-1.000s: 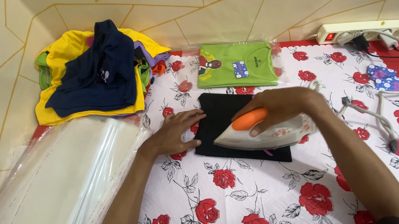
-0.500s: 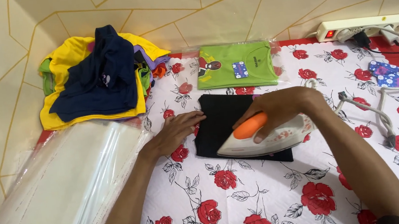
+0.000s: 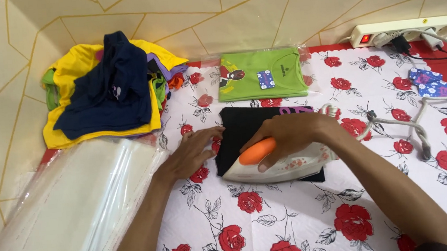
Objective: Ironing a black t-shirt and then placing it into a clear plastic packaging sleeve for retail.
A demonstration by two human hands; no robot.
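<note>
The right hand (image 3: 290,135) is clamped around the orange handle of a white clothes iron (image 3: 285,166), which lies flat on a folded black garment (image 3: 245,126) near the middle of the table. The left hand (image 3: 193,153) rests open, fingers spread flat, on the cloth at the garment's left edge, its fingertips touching the black fabric. The table is covered by a white cloth printed with red roses (image 3: 299,227) and edged in red. Beyond the black garment lies a folded green shirt in a clear bag (image 3: 259,75). To the left of that a loose pile of clothes (image 3: 105,90), yellow beneath and navy on top, sits against the wall. A stack of clear plastic bags (image 3: 68,211) lies at the near left. The iron's cord (image 3: 392,123) trails right toward a white power strip (image 3: 405,29) with a lit red switch, beside small blue printed cards (image 3: 429,81). The wall (image 3: 223,11) behind is cream with thin gold lines.
</note>
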